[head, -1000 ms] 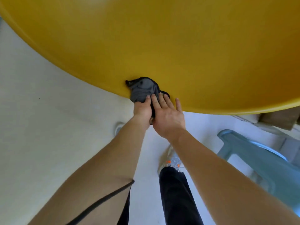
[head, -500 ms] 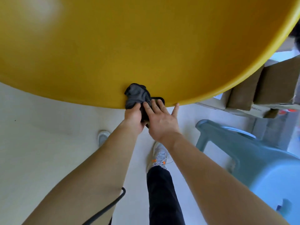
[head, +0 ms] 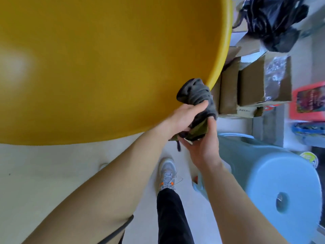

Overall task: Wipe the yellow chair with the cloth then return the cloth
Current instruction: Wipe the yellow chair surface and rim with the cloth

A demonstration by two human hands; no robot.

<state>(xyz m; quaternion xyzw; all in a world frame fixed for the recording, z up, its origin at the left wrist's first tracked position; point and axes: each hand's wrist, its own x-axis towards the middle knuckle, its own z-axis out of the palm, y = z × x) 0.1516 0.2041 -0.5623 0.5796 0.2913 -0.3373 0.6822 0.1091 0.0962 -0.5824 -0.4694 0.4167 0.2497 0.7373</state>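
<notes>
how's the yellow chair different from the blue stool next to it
The yellow chair is a deep mustard yellow; the blue stool is pale blue. The yellow chair fills most of the view as one broad smooth surface, while the blue stool takes up only the lower right and has a hole in its top. The grey cloth is bunched at the yellow chair's rim; nothing touches the blue stool. Both look like smooth moulded plastic.

Pale floor (head: 52, 173). Light blue plastic stool (head: 281, 191) at right; cardboard boxes (head: 249, 85) and black bag (head: 274, 20) beyond it.
</notes>
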